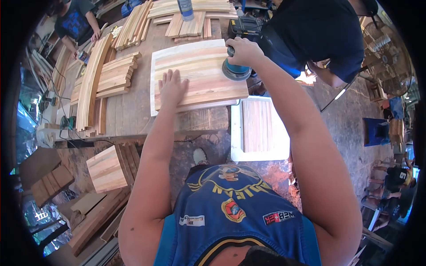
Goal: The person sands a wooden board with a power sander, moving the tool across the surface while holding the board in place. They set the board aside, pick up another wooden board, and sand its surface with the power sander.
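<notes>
Sanding looks to be the step in hand: a laminated wooden panel [202, 75] lies flat on the workbench [202, 123], in front of the person; the right hand [245, 52] is curled over the top of a round power sander [238, 71], which sits at the panel's right edge, its pad seeming to reach partly past the border; the left hand [174, 87] rests palm down near the panel's left side, fingers spread wide, holding nothing; whether the sander is running I cannot tell.

The next move, as I judge it, calls for a level pad brought fully onto the wood, light and even pressure, and the left hand steadying the panel clear of the sander's path.

The panel is a broad rectangle of glued strips, banded cream, yellow and pinkish brown, its face apparently smooth; a whitish strip shows along its left edge, though its material is unclear; the sander has a teal body over a dark disc; the bench top is brown, scuffed and blotchy; long, straight-edged wooden slats [116, 76] lie stacked on it to the left; below, another striped panel [257, 126] lies on a glaring white, round-cornered surface [283, 152].
</notes>
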Action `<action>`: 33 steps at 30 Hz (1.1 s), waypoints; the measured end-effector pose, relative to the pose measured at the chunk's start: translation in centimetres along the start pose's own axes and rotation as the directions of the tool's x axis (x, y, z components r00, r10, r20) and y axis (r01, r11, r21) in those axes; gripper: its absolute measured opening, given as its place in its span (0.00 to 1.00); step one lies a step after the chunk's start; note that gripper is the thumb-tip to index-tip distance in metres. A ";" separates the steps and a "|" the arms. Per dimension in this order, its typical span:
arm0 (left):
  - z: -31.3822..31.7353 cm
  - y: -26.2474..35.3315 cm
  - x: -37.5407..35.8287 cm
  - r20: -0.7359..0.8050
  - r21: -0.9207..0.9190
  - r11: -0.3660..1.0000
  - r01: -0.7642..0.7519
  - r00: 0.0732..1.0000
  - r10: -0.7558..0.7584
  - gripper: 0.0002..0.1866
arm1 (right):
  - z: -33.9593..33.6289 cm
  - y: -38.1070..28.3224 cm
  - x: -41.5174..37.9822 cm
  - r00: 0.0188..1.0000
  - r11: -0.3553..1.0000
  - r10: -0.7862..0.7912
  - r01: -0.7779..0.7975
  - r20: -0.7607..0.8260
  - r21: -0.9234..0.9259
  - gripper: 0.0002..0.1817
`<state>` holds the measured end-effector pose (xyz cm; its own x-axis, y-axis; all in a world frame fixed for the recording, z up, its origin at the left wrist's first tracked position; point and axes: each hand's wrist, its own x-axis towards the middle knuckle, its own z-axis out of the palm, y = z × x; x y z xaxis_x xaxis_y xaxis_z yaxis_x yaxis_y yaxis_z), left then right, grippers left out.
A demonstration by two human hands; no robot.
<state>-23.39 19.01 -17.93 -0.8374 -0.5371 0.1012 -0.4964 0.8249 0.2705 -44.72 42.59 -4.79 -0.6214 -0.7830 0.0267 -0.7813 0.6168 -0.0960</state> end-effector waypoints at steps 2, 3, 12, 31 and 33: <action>0.0 -0.4 -0.2 0.004 0.012 1.000 0.016 1.000 -0.016 0.37 | 0.3 0.2 0.4 1.000 1.000 0.012 -0.013 -0.015 -0.016 0.33; 0.2 -0.4 -0.1 -0.008 0.021 1.000 0.017 1.000 -0.017 0.37 | 0.3 0.2 0.8 1.000 1.000 0.006 -0.006 -0.017 -0.013 0.33; 0.9 -1.2 -0.3 -0.150 -0.091 0.996 -0.023 0.989 0.009 0.33 | 0.0 -4.4 4.2 1.000 1.000 -0.003 0.003 0.018 0.000 0.32; -0.3 -2.6 -1.5 -0.091 -0.593 0.791 -0.152 0.988 0.122 0.18 | 2.7 -22.8 11.8 0.978 0.974 -0.209 0.210 -0.023 0.082 0.29; -0.4 -2.4 -1.6 -0.114 -0.592 0.786 -0.178 0.984 0.137 0.17 | 3.0 -24.1 12.3 0.978 0.976 -0.207 0.209 -0.027 0.068 0.29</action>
<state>-20.72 17.82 -18.41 -0.8659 -0.4357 0.2456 -0.1062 0.6399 0.7611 -33.32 17.85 -5.17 -0.4472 -0.8914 0.0730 -0.8879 0.4327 -0.1559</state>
